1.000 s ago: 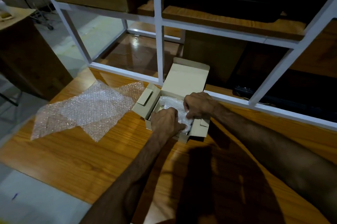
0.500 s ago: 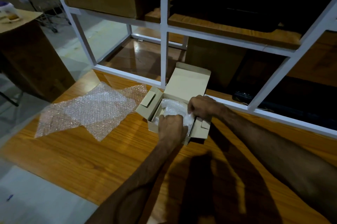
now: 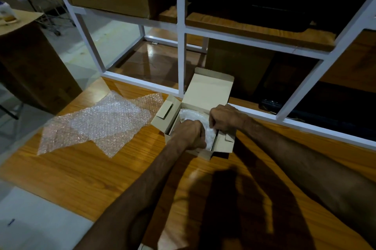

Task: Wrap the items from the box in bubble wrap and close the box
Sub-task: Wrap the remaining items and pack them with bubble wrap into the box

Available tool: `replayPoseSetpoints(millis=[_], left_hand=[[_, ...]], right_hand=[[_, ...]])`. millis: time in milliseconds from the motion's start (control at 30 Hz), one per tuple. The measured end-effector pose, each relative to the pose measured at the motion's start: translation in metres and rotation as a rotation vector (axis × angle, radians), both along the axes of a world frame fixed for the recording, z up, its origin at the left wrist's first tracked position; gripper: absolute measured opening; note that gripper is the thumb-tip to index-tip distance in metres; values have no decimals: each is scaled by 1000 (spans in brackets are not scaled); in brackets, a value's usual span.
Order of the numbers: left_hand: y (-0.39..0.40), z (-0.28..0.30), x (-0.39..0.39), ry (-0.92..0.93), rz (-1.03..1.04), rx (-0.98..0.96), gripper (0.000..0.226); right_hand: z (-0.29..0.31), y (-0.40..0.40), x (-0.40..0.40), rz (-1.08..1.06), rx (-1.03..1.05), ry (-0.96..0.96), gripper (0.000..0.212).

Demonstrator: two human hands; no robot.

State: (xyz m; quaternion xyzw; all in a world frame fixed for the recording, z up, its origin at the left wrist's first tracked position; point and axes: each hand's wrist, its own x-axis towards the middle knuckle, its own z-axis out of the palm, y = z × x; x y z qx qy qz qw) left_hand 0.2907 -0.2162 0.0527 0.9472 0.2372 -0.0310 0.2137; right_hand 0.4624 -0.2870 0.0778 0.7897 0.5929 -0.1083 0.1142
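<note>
Both hands are down in the open box on the wooden table. Left hand has its fingers curled onto the white bundle of bubble wrap that fills the box, knuckles up, at the near side. Right hand is at the box's right wall, fingers bent down and pinching the wrap by the bundle's right edge. What lies inside the bundle cannot be made out.

The box's lid stands up at the far side, leaning against a white frame. Its left flap is folded outward, and its right flap lies out flat just beside the right wrist.

Spare bubble wrap lies spread flat on the table to the left of the box, its right corner close to the left flap. Dark shadows of the arms fall across the near table.
</note>
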Motion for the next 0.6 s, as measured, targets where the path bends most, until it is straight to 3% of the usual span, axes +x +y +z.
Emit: replayPoseSetpoints(millis=[67,167,233,300,500,600], left_hand=[[3,1,1,2,29,-32,23],[5,1,4,65,39,64,33],[3,0,6,141,55,76,65],[1,-3,10,192,65,38,82],[1,-12,14,210,101,76,74],[1,-10,9,224,114,73,92]], right_hand=[[3,3,1,-23,-52,30,24],[5,4,-2,-29,-129,11,50],[5,3,-7,6,-165,-49,57],[4,1,-14,42,-158,-122,56],[-8,3,-37,69,-79,-273,46],[-8,-1,-38,35,-30,-260,41]])
